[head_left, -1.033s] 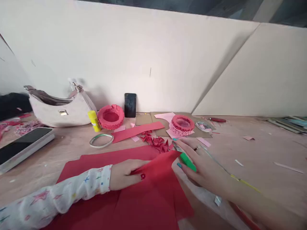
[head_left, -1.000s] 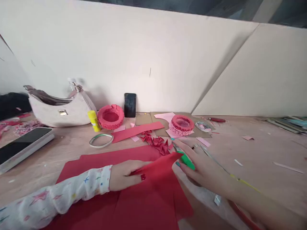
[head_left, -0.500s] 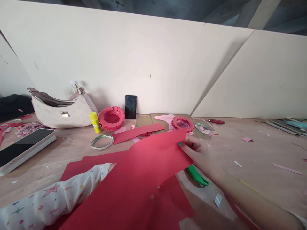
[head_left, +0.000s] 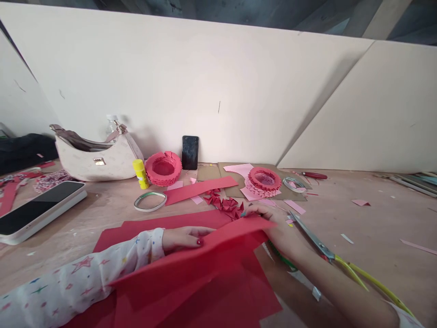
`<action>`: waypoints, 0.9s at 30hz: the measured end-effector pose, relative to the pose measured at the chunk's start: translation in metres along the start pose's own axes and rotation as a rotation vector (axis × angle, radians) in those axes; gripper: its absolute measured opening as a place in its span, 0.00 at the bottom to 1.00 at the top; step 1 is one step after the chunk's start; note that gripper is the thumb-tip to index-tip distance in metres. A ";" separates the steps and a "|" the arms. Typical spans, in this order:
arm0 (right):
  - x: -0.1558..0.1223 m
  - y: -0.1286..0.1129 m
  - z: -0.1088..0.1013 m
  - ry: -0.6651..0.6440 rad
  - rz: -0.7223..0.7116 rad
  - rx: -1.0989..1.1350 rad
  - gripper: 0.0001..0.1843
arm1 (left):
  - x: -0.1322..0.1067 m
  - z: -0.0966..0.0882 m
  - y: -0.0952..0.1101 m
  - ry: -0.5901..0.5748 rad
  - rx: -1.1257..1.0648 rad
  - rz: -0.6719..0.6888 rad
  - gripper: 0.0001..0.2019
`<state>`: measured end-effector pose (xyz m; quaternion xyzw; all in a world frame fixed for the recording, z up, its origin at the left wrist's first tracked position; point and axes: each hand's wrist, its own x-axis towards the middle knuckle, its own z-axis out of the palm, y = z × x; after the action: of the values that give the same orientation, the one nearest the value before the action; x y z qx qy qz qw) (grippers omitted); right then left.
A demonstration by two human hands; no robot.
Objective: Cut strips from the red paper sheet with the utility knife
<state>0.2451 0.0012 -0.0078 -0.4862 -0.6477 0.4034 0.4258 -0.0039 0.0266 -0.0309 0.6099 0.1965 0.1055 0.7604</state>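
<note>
Holding: right hand (head_left: 278, 228) pinches the far right corner of the lifted red sheet (head_left: 205, 259), fingertips closed on its edge
Left hand (head_left: 182, 238): lies on the red paper stack (head_left: 153, 225); thumb shows, fingers hidden behind the lifted red sheet, so its grip cannot be told
Lifted red sheet: slants low over the red paper stack, far corner highest
Paper rings: two, both beyond the stack, one red (head_left: 163, 168) far left, one pink (head_left: 262, 178) far right
Tape rolls: two, one (head_left: 150, 201) just beyond the stack, one (head_left: 292, 183) past the pink ring
Phones: two, one black (head_left: 190, 152) upright beyond the stack, one (head_left: 37, 210) lying well left of it
Scissors (head_left: 317, 243): one pair, yellow-handled, just right of the stack
Green cutter (head_left: 278, 256): one, right of the stack, mostly hidden under the right hand
Glue stick (head_left: 140, 173): one, beyond the stack
Handbag (head_left: 97, 157): one, far left of it
Changed: half a second ago the sheet stood high and hid the left hand, with the cutter in plain view; a second ago the right hand held that cutter
</note>
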 end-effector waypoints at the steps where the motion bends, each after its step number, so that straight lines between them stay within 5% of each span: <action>1: 0.001 0.002 -0.002 -0.010 -0.017 -0.008 0.10 | 0.001 0.002 -0.001 0.001 -0.067 -0.035 0.32; 7: 0.010 -0.005 -0.018 -0.101 0.001 0.140 0.15 | 0.001 0.017 0.000 0.106 -0.062 -0.201 0.19; 11: 0.004 -0.031 -0.017 -0.224 -0.034 -0.303 0.14 | -0.001 0.023 0.006 0.158 0.206 -0.201 0.19; 15: -0.021 -0.050 0.009 -0.276 -0.328 -0.811 0.12 | -0.003 0.033 0.012 0.210 0.687 -0.078 0.19; 18: -0.038 -0.057 0.031 -0.196 -0.486 -1.047 0.12 | -0.005 0.047 0.016 0.261 0.934 -0.017 0.17; 24: -0.042 -0.054 0.038 -0.385 -0.546 -1.093 0.11 | -0.011 0.065 0.022 0.258 1.098 0.044 0.12; 27: -0.040 -0.049 0.027 -0.386 -0.425 -1.032 0.12 | -0.012 0.060 0.026 0.188 1.144 0.054 0.15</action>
<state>0.2124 -0.0501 0.0234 -0.4080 -0.9091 0.0232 0.0803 0.0127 -0.0258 0.0068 0.9167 0.2734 0.0557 0.2860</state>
